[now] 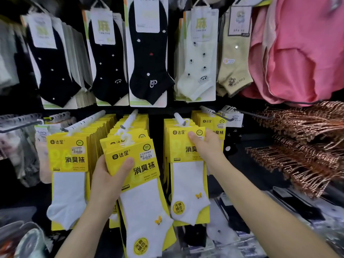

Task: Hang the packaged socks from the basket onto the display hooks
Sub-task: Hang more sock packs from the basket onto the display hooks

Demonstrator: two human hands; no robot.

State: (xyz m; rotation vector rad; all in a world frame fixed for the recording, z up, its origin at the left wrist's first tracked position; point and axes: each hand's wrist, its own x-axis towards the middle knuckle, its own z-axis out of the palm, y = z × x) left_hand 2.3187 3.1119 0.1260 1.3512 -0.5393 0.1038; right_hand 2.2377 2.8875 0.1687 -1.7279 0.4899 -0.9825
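**A:** Where is the sock pack (pixel 143 164) now?

**B:** It is in the left hand (pixel 109 177), in the middle of the scene, near to the camera. The thumb lies across the yellow card and the other fingers are curled behind it — so the hand is clamped on the pack. The pack is tilted, its top leaning to the left.

**A:** Is it on a hook already?

**B:** Its white plastic hanger is just under the tip of the middle hook (pixel 130 118). If they touch, I cannot tell.

**A:** And the right hand (pixel 206 148)?

**B:** It is at the right hook (pixel 179 119). It pinches the top of the front pack (pixel 188 175) that hangs there — thumb on the yellow card, fingers behind.

**A:** What is around?

**B:** To the left hangs one more row of the same yellow packs (pixel 68 164). Farther, on the upper row, are black socks (pixel 147 53) with small dots and pale socks (pixel 198 58). At the far right are pink garments (pixel 297 53), and below them copper-coloured hangers (pixel 307 146) in bundles.
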